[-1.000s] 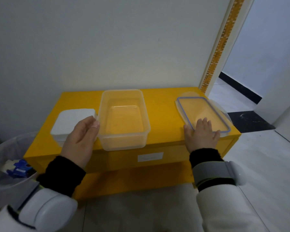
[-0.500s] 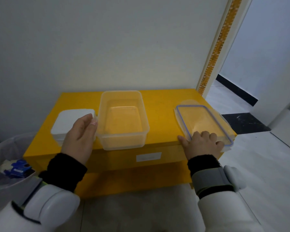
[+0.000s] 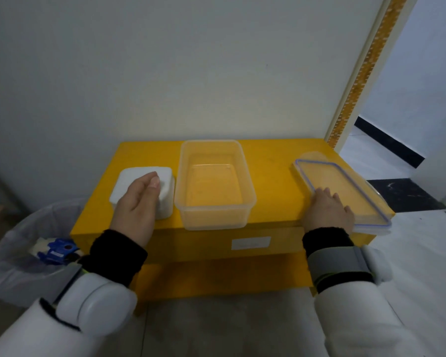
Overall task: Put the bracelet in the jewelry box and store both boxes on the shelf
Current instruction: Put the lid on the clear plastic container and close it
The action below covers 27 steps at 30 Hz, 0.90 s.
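Observation:
A white jewelry box point(image 3: 129, 181) with its lid closed sits at the left of the yellow shelf's top point(image 3: 273, 176). My left hand point(image 3: 137, 204) lies over its near right part, thumb on top; the fingers are hidden, so a grip cannot be told. An open clear plastic box point(image 3: 214, 186) stands empty in the middle. Its clear lid point(image 3: 345, 186) with a blue seal lies flat at the right, overhanging the front corner. My right hand point(image 3: 327, 210) rests on the lid's near left edge, fingers spread flat. No bracelet is visible.
A lower shelf board point(image 3: 216, 276) shows under the top. A bin lined with a clear bag point(image 3: 18, 243), holding blue and white packaging, stands at the left. The wall is right behind; a doorway point(image 3: 407, 130) opens at the right.
My left hand has moved left from the gap beside the clear box onto the white box. My right hand's fingers have uncurled and slid onto the lid.

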{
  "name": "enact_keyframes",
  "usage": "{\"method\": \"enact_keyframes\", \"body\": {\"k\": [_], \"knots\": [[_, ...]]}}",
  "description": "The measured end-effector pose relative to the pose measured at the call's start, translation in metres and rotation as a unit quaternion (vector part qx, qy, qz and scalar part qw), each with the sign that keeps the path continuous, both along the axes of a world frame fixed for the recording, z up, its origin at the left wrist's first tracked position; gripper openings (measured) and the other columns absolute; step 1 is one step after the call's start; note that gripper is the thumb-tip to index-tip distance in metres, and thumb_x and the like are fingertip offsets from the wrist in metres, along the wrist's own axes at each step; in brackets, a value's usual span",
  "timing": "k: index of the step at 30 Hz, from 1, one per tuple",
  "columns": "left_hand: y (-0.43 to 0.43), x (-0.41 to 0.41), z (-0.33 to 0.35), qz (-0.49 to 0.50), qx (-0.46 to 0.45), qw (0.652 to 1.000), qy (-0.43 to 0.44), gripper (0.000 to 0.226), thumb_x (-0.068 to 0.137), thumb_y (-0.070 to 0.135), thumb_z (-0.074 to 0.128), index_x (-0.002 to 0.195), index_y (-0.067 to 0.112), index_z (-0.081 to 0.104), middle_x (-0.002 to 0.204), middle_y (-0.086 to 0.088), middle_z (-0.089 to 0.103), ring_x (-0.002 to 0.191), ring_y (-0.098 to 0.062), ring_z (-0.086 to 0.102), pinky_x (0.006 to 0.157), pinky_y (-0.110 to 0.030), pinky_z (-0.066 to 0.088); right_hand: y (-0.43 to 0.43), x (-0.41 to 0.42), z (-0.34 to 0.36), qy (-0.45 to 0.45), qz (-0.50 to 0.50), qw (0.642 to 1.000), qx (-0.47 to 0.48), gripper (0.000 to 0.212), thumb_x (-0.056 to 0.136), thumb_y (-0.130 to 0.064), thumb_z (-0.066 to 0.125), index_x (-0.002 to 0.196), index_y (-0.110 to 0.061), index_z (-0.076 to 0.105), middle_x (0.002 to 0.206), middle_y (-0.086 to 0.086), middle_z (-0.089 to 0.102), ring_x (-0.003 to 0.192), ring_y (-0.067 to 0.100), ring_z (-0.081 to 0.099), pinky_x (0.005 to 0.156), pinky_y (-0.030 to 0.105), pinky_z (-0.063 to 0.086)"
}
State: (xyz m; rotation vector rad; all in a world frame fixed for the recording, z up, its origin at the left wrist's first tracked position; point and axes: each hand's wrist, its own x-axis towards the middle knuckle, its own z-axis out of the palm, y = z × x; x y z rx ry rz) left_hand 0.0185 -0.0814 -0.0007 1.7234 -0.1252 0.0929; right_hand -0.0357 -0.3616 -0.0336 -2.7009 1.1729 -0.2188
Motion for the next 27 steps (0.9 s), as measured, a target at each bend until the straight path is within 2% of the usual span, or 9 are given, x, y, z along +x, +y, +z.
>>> {"method": "enact_keyframes", "body": {"k": [4, 7, 10, 13, 16, 19, 22, 24, 27], "knots": [[0.001, 0.004, -0.005, -0.023, -0.022, 0.999, -0.009, 0.039, 0.097, 0.023, 0.038, 0.133, 0.009, 0.047, 0.141, -0.009, 0.049, 0.132, -0.023, 0.044, 0.114, -0.046, 0.032, 0.008, -0.010, 0.040, -0.308, -0.041, 0.949, -0.053, 0.030, 0.097, -0.018, 0.033, 0.113, -0.007, 0.055, 0.114, 0.022, 0.065, 0.105, 0.037, 0.059, 0.093, 0.042, 0.044], [-0.006, 0.008, -0.001, -0.035, -0.056, 0.998, -0.011, 0.039, 0.097, 0.022, 0.038, 0.133, 0.009, 0.047, 0.135, -0.006, 0.052, 0.125, -0.019, 0.048, 0.111, -0.041, 0.036, 0.022, -0.020, 0.079, -0.540, -0.011, 0.841, -0.017, 0.035, 0.096, -0.023, 0.037, 0.112, -0.004, 0.061, 0.104, 0.021, 0.068, 0.092, 0.028, 0.062, 0.070, 0.020, 0.040], [-0.015, 0.013, 0.007, -0.055, -0.109, 0.993, -0.007, 0.040, 0.098, 0.019, 0.036, 0.134, 0.005, 0.044, 0.127, -0.004, 0.051, 0.125, -0.020, 0.048, 0.106, -0.034, 0.039, 0.044, -0.022, 0.110, -0.688, 0.059, 0.689, 0.220, 0.027, 0.095, -0.024, 0.036, 0.097, -0.018, 0.063, 0.099, 0.007, 0.070, 0.094, 0.021, 0.070, 0.076, 0.027, 0.057], [-0.017, 0.020, 0.014, -0.071, -0.166, 0.983, 0.015, 0.040, 0.098, 0.020, 0.033, 0.134, 0.003, 0.042, 0.125, -0.005, 0.051, 0.123, -0.018, 0.049, 0.101, -0.030, 0.040, 0.061, -0.015, 0.120, -0.689, 0.071, 0.532, 0.487, 0.025, 0.098, -0.020, 0.036, 0.100, -0.016, 0.061, 0.089, -0.003, 0.072, 0.081, 0.013, 0.074, 0.066, 0.026, 0.060], [-0.015, 0.026, 0.019, -0.077, -0.219, 0.971, 0.062, 0.045, 0.099, 0.028, 0.030, 0.135, 0.004, 0.042, 0.123, -0.005, 0.053, 0.118, -0.018, 0.053, 0.094, -0.026, 0.045, 0.077, 0.001, 0.111, -0.583, 0.057, 0.454, 0.671, 0.037, 0.100, -0.025, 0.033, 0.123, -0.003, 0.052, 0.096, 0.005, 0.068, 0.067, 0.012, 0.074, 0.057, 0.023, 0.060], [-0.013, 0.031, 0.020, -0.092, -0.234, 0.963, 0.094, 0.045, 0.097, 0.037, 0.029, 0.118, 0.008, 0.057, 0.103, 0.002, 0.070, 0.101, -0.011, 0.064, 0.082, -0.021, 0.052, 0.096, 0.017, 0.096, -0.489, 0.060, 0.452, 0.744, 0.044, 0.100, -0.025, 0.028, 0.130, 0.004, 0.044, 0.094, 0.009, 0.065, 0.058, 0.012, 0.071, 0.054, 0.021, 0.060], [-0.010, 0.035, 0.016, -0.077, -0.217, 0.969, 0.089, 0.036, 0.098, 0.031, 0.033, 0.084, 0.020, 0.065, 0.069, 0.014, 0.076, 0.079, -0.002, 0.069, 0.075, -0.019, 0.055, 0.108, 0.029, 0.086, -0.477, 0.045, 0.505, 0.718, 0.035, 0.100, -0.020, 0.032, 0.118, 0.005, 0.049, 0.088, 0.013, 0.066, 0.057, 0.014, 0.071, 0.052, 0.021, 0.060], [-0.010, 0.036, 0.012, -0.070, -0.199, 0.975, 0.072, 0.033, 0.098, 0.022, 0.034, 0.087, 0.017, 0.065, 0.073, 0.012, 0.074, 0.074, 0.000, 0.068, 0.072, -0.015, 0.054, 0.112, 0.034, 0.083, -0.497, 0.016, 0.564, 0.659, 0.026, 0.099, -0.016, 0.037, 0.091, 0.000, 0.056, 0.088, 0.016, 0.067, 0.070, 0.021, 0.071, 0.059, 0.024, 0.061], [-0.011, 0.034, 0.006, -0.120, -0.165, 0.977, 0.057, 0.035, 0.099, 0.020, 0.031, 0.114, 0.009, 0.059, 0.106, 0.000, 0.067, 0.097, -0.008, 0.063, 0.090, -0.022, 0.049, 0.111, 0.037, 0.079, -0.484, -0.004, 0.723, 0.494, 0.026, 0.096, -0.021, 0.043, 0.076, -0.013, 0.058, 0.095, 0.012, 0.068, 0.097, 0.028, 0.064, 0.079, 0.034, 0.055]]}}
